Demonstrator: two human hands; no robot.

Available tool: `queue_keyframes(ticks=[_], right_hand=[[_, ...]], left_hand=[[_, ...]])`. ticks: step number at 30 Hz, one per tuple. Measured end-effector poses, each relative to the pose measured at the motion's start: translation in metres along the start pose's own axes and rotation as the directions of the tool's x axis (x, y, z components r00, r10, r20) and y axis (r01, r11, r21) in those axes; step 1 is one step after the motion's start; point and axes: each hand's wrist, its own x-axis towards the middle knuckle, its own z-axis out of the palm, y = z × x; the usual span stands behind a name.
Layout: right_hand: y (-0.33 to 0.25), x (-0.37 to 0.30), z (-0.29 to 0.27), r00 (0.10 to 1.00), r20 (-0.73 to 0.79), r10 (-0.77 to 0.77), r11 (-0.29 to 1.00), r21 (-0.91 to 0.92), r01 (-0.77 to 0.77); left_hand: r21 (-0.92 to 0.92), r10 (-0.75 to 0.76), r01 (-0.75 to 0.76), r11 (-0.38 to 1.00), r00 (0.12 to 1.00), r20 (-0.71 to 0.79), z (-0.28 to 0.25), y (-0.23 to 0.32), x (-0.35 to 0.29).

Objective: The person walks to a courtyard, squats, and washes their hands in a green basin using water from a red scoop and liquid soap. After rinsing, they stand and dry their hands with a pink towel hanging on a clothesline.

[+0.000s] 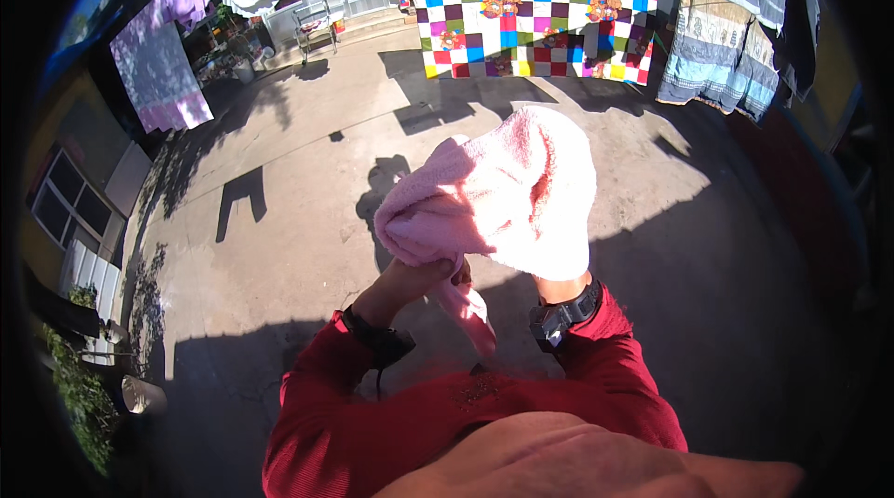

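Observation:
A bunched pink terry cloth, perhaps a towel or a garment, is held up in front of me, its right side bright in the sun. My left hand is closed round its lower left part, thumb on top. A narrow end of the cloth dangles below that hand. Only the wrist and heel of my right hand show under the cloth's lower right edge. Its fingers are covered by the cloth, so their grip cannot be seen.
A checkered sheet hangs ahead, with towels to its right. Purple and white laundry hangs at the far left. A chair stands near the doors. A bucket and plants line the left side of the concrete yard.

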Motion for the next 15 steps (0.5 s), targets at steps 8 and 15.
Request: queue_keyframes(ticks=[8,15], right_hand=[[-0.149,-0.013,-0.087,0.914,-0.407,0.003,0.438,-0.821,-0.366],[-0.328,-0.077,0.050,0.583,0.473,-0.661,-0.012,-0.783,0.622]], left_hand=[[0.043,-0.309,0.337,0.940,0.900,-0.307,-0.055,0.109,-0.003],[0.260,-0.338,0.453,0.853,0.859,-0.385,-0.066,0.180,0.082]])
